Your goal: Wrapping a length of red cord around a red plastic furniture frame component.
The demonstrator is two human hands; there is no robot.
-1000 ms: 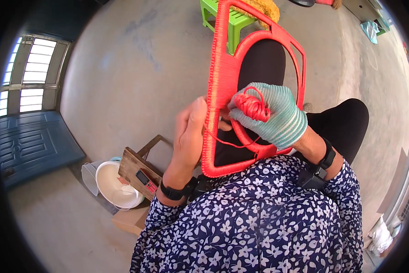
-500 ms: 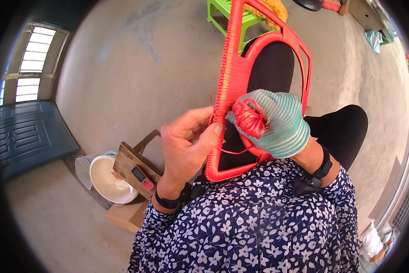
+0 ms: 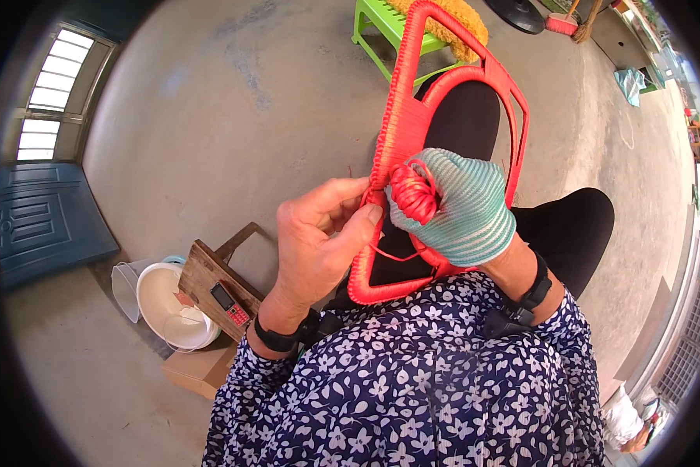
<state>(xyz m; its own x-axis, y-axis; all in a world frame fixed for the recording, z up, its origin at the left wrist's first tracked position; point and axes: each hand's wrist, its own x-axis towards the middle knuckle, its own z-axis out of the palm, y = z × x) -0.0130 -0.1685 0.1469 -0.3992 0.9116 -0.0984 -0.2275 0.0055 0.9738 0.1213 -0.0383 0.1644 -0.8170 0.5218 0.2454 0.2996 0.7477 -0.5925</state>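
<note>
A red frame (image 3: 401,128), closely wound with shiny cord and with several openings, rests tilted across my lap. My bare left hand (image 3: 319,237) pinches its left side bar between thumb and fingers. My right hand (image 3: 471,208), in a green-and-white striped glove, is closed around a bundle of red cord (image 3: 414,196) just right of that bar. A loose strand of cord (image 3: 394,254) loops below, between the two hands. The exact spot under my left fingertips is hidden.
A green stool (image 3: 381,29) bearing a fuzzy yellow cover (image 3: 463,35) stands ahead. At my left, a wooden stool (image 3: 210,284) carries a mobile phone (image 3: 229,303), near a white bucket (image 3: 159,300) and a cardboard box (image 3: 202,370). A broom (image 3: 562,23) lies at the far right.
The view has shifted slightly, so more of the frame's top corner shows. My right hand and the cord bundle sit a little closer to the left bar; my left hand keeps its pinch.
</note>
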